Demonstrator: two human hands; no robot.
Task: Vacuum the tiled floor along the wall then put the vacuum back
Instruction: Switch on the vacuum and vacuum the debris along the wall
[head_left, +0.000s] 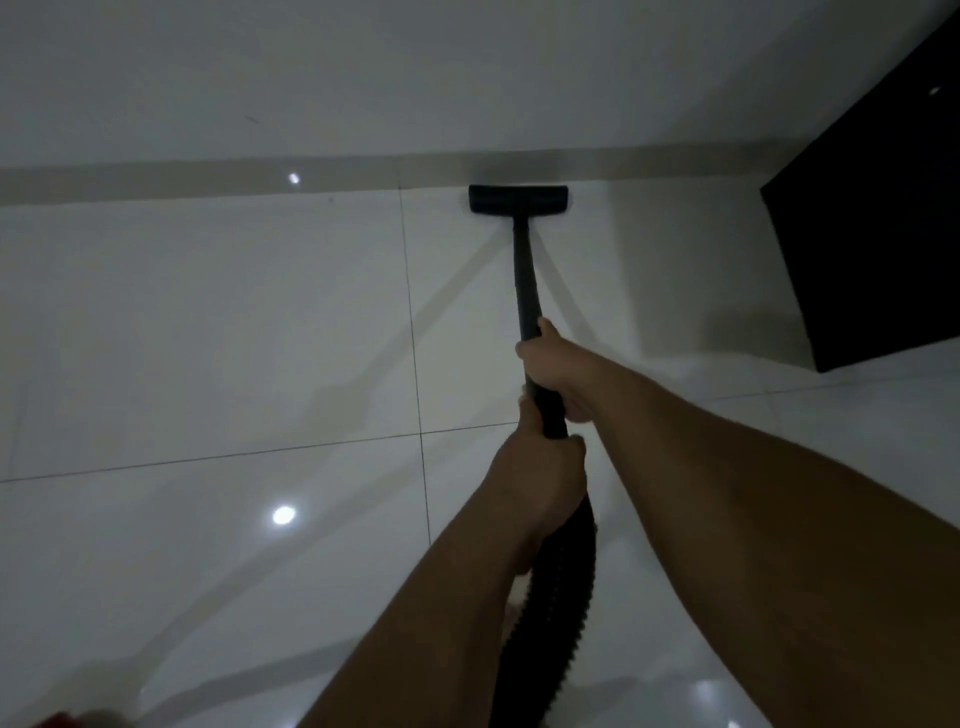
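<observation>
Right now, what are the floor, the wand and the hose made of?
Floor: glazed ceramic or porcelain tile, by the look; glossy, with lamp glints and thin dark grout lines.
Wand: matte black, rigid and straight; plastic or coated metal, cannot tell.
Hose: black, ribbed and bending, probably flexible plastic.

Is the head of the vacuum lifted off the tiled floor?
No, the vacuum head lies flat on the tiled floor, right against the skirting strip at the foot of the wall.

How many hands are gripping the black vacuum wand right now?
2. The right hand grips higher up the black vacuum wand; the left hand holds lower, where the ribbed black hose begins.
</observation>
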